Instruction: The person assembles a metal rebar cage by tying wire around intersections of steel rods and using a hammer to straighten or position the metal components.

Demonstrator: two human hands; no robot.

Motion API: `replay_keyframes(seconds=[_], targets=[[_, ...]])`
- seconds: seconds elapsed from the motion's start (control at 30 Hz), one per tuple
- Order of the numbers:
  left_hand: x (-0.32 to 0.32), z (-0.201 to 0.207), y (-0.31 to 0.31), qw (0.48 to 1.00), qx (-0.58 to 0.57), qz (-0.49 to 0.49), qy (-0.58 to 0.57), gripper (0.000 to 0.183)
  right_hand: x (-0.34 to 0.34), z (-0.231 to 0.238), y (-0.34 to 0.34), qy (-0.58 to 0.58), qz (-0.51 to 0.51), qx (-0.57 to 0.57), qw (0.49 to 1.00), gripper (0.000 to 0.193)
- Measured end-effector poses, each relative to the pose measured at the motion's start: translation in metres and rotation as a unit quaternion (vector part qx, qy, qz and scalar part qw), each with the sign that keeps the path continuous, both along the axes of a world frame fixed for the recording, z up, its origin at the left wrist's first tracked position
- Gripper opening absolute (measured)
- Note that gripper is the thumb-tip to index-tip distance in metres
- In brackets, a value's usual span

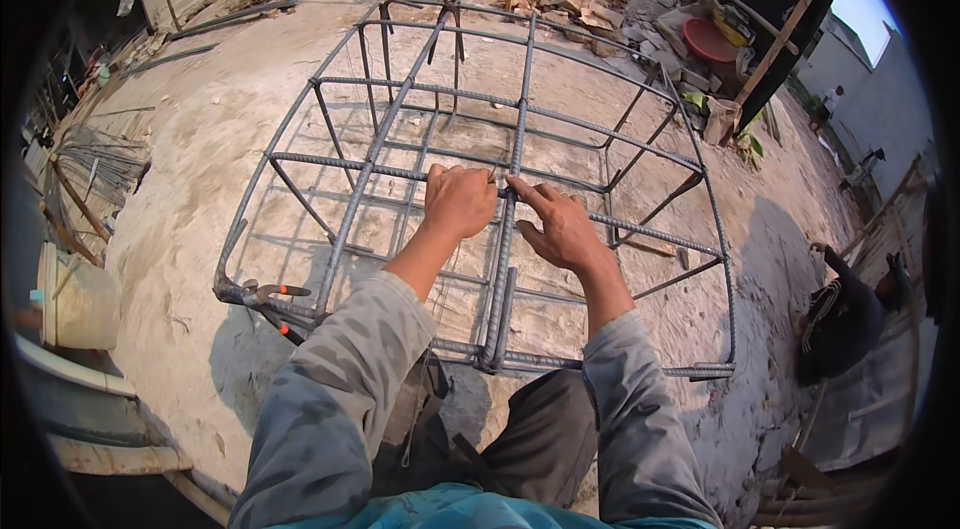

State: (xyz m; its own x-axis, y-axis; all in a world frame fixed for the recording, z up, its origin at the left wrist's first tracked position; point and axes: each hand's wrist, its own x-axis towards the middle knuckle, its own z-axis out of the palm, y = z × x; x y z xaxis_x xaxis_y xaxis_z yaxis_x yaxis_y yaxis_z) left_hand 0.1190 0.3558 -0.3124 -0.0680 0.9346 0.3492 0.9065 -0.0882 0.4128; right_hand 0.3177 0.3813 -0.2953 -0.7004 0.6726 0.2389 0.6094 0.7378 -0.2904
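Observation:
A cage of ribbed steel rebar stands in front of me, its bars crossing in a grid. Close to the middle crossing, my left hand is closed over a cross bar, fingers curled; a thin wire shows at its fingertips, but what they grip is partly hidden. My right hand reaches to the same crossing from the other side. Its index finger is stretched out onto the bars and its thumb stands apart. At the cage's near left corner hang pliers or cutters with orange-tipped handles.
Pale, uneven ground lies around the cage. A whitish bucket stands at the left, below a bundle of thin rods. Rubble and a red basin lie at the far right. A person in dark clothes is at the right.

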Motion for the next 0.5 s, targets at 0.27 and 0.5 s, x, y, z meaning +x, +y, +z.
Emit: replay_keyframes(seconds=[0.27,0.5], targets=[[0.000,-0.004,0.002,1.000,0.004,0.001,0.001,0.031,0.003,-0.007,0.006,0.040,0.011,-0.007,0.999,0.066],[-0.001,-0.002,0.001,1.000,-0.005,0.002,0.000,0.031,0.002,-0.010,0.007,0.056,0.009,-0.009,0.998,0.066]])
